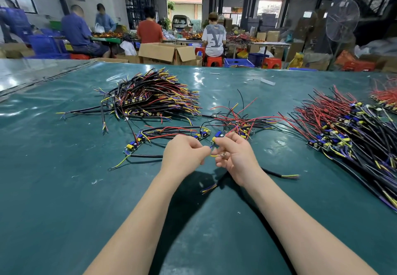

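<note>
Hands, two, bare, raised just above the middle of the dark green plastic-covered desk [64, 188], close together. Left hand [184, 152]: fingers curled, thumb and forefinger pinching the end of a thin yellow lead [214, 155]. Right hand [234, 156]: fingers curled round the same lead and round the small circuit board [217, 136] with blue and yellow components, which sticks out above its knuckles. Circuit board position: held off the desk, between the two hands and the loose stock behind. Stock, far left: large heap of black, red, yellow and blue wires [150, 96] with boards among them. Stock, just left of the hands: two wired boards [135, 144] lying flat. Stock, just behind the right hand: small tangle of red and black wires [242, 122]. Stock, right: long heap of wired boards [348, 128] reaching the desk edge. Under the right forearm: black sheathed cable [279, 174] with bare coloured ends. Background: open brown cardboard box [165, 53], seated workers at other benches.
</note>
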### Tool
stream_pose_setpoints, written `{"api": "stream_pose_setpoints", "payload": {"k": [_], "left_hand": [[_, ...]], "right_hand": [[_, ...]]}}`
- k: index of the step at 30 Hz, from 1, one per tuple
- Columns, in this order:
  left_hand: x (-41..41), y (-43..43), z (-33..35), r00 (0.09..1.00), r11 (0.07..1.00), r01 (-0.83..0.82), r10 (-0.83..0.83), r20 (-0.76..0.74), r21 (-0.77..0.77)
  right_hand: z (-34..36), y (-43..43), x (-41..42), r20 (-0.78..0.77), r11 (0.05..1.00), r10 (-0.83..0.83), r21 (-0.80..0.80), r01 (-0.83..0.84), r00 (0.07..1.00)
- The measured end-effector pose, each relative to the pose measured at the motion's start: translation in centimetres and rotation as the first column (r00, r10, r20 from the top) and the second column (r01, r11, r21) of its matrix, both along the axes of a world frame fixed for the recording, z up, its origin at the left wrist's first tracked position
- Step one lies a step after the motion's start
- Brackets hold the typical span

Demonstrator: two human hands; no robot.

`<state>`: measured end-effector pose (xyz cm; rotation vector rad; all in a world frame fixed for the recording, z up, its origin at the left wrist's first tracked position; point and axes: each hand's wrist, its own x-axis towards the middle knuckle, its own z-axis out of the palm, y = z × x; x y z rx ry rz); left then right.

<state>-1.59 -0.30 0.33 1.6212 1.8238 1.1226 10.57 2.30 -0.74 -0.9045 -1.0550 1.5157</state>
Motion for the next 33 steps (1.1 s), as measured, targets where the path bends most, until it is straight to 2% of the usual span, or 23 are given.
{"api": "stream_pose_setpoints", "payload": {"k": [3,7,10,14,15,17,19,22,24,27,30,33], "left_hand": [[-0.13,0.04,0.07,0.998,0.993,0.058,-0.057,-0.019,0.098],[-0.20,0.12,-0.04,0.985,0.974,0.169,-0.169,-0.015,0.151],[0.16,-0.03,-0.45,0.975,0.965,0.223,-0.220,-0.039,0.139],[0.33,-0.09,-0.46,0.956,0.954,0.294,-0.292,-0.029,0.065],[0.30,-0.07,-0.37,0.945,0.945,0.326,-0.326,0.028,0.021],[0.23,-0.08,-0.25,0.903,0.920,0.384,-0.359,0.236,-0.071],[0.16,-0.13,-0.20,0.859,0.916,0.381,-0.300,0.415,-0.126],[0.06,0.05,-0.19,0.804,0.952,0.288,-0.182,0.565,-0.102],[-0.07,0.09,-0.02,0.762,0.956,0.287,-0.194,0.618,-0.054],[-0.26,-0.05,0.12,0.777,0.952,0.307,-0.257,0.575,0.011],[-0.28,-0.08,-0.04,0.821,0.965,0.253,-0.253,0.511,0.070],[-0.41,0.17,-0.28,0.875,0.979,0.175,-0.201,0.439,0.100]], "right_hand": [[0.00,-0.12,-0.18,0.044,0.999,-0.010,0.032,0.009,0.999],[0.12,-0.03,0.30,0.107,0.996,-0.079,0.038,0.076,0.991],[0.03,0.07,0.57,0.018,0.993,-0.115,0.015,0.115,0.993],[0.26,0.13,0.64,-0.116,0.997,-0.074,-0.032,0.071,0.990],[0.28,0.12,0.62,-0.122,0.997,-0.073,-0.030,0.070,0.990],[0.27,0.07,0.50,-0.125,0.996,-0.091,-0.028,0.088,0.988],[0.26,0.05,0.30,-0.139,0.994,-0.108,-0.033,0.105,0.984],[0.38,0.05,0.28,-0.183,0.991,-0.128,-0.067,0.117,0.975],[0.42,0.13,0.47,-0.199,0.986,-0.158,-0.084,0.144,0.967],[0.31,0.27,0.66,-0.191,0.980,-0.193,-0.082,0.180,0.963],[0.23,0.37,0.71,-0.170,0.982,-0.185,-0.055,0.178,0.968],[-0.06,0.45,0.78,-0.011,0.980,-0.194,0.049,0.195,0.981]]}}
